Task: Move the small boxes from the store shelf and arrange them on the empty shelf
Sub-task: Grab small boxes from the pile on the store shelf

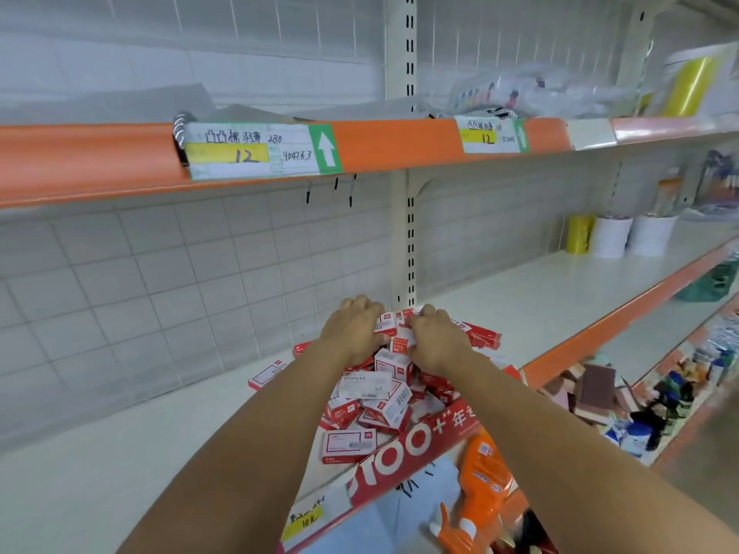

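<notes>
In the head view, the left hand and the right hand both reach into the loose pile of small boxes on the shelf, each hand curled around a few boxes at the far side of the heap. The grip of each hand looks closed on boxes, but how many it holds I cannot tell. The heap is untidy and reaches to the front edge of the shelf, so I judge that lifting a handful may drag neighbours over the edge, or a box may slip out

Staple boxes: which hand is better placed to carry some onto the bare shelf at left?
Probably left. The left hand is already on the staple boxes, on the side nearest the bare shelf; the right hand would cross over.
</notes>
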### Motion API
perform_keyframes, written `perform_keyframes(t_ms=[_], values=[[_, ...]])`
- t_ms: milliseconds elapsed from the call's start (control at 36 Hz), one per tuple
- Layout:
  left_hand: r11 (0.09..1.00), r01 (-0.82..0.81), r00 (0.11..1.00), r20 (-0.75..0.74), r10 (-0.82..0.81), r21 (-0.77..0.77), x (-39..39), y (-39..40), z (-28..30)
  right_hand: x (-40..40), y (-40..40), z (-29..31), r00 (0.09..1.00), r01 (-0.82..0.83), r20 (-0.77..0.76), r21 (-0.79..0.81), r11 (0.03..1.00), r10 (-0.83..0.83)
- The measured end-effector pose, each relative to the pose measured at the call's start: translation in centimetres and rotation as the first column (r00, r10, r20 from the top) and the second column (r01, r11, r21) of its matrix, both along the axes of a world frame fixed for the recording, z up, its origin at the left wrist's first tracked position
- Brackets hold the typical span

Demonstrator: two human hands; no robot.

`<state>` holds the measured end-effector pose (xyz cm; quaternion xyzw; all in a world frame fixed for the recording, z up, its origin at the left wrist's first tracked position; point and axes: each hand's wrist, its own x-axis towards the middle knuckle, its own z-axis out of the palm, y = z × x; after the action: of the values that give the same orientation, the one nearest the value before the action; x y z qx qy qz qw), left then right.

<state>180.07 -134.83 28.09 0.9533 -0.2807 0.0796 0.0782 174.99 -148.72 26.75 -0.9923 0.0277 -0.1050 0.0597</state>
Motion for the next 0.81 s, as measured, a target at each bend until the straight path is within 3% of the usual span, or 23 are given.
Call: perform_keyframes(t_ms=[111, 278, 361, 611, 806], values=[[0.990, -0.086, 0.996, -0.012, 0.085, -0.112, -1.1, 0.9, 0.2, -0.3, 0.0, 0.3, 0.999, -0.042, 0.019, 0.024, 0.999, 0.042], [0.959, -0.250, 0.968, -0.003, 0.252, -0.136, -3.1, 3.4, -0.1, -1.0, 1.4, 1.0, 0.982, -0.181, 0.082, 0.151, 0.972, 0.170], [0.929, -0.337, 0.940, -0.009, 0.340, -0.151, -4.8, 4.9, -0.7, -1.6, 2.8, 1.1, 0.964, -0.255, 0.116, 0.135, 0.957, 0.240], [0.835, -0.542, 0.840, -0.046, 0.540, -0.098, -12.0, 11.9, -2.8, -4.4, 9.9, 0.1, 0.866, -0.500, 0.108, 0.158, 0.851, 0.489], [0.706, -0.707, 0.706, -0.092, 0.702, -0.043, -18.4, 18.5, -3.7, -7.8, 16.8, -1.9, 0.763, -0.641, 0.034, 0.158, 0.751, 0.645]])
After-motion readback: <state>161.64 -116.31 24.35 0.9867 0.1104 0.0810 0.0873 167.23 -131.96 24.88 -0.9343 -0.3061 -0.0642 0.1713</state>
